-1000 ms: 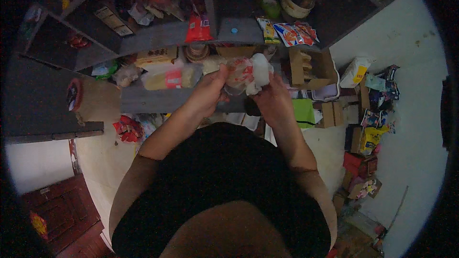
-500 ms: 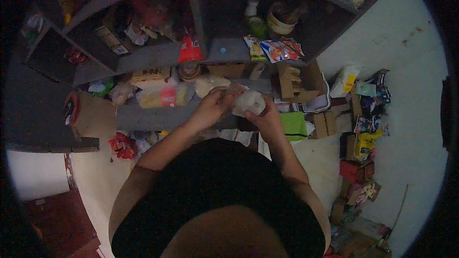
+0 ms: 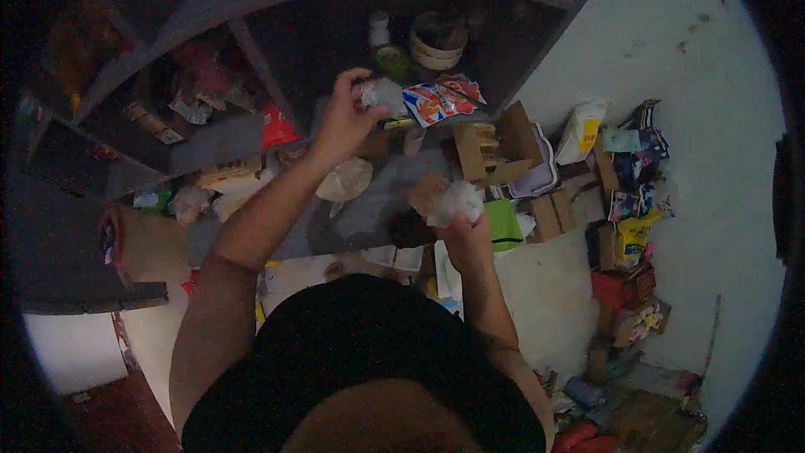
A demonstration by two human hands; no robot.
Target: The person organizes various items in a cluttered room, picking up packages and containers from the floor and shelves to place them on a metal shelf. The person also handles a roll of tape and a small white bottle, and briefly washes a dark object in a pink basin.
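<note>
My left hand [image 3: 348, 117] is raised at the edge of the upper shelf, its fingers closed round a small crumpled translucent plastic bag [image 3: 382, 96]. Right beside that bag lies a blue, white and red food packet [image 3: 436, 104]. Lower down, over the grey counter, my right hand [image 3: 466, 239] grips a crumpled whitish plastic bag [image 3: 459, 203] with a brownish part on its left side. What either bag contains cannot be made out. Between the hands, a pale round bag [image 3: 345, 181] rests on the counter.
A stack of bowls [image 3: 438, 42] and a white-topped bottle [image 3: 379, 29] stand inside the shelf. An open cardboard box [image 3: 511, 147] sits right of the counter, near a green cloth-like item [image 3: 503, 226]. Boxes and packets line the right wall. A red bag [image 3: 278, 126] hangs at the shelf's divider.
My hands have parted: the left went up to the shelf with a small plastic bag, while the right stayed low with the other bag. The view has shifted too.
</note>
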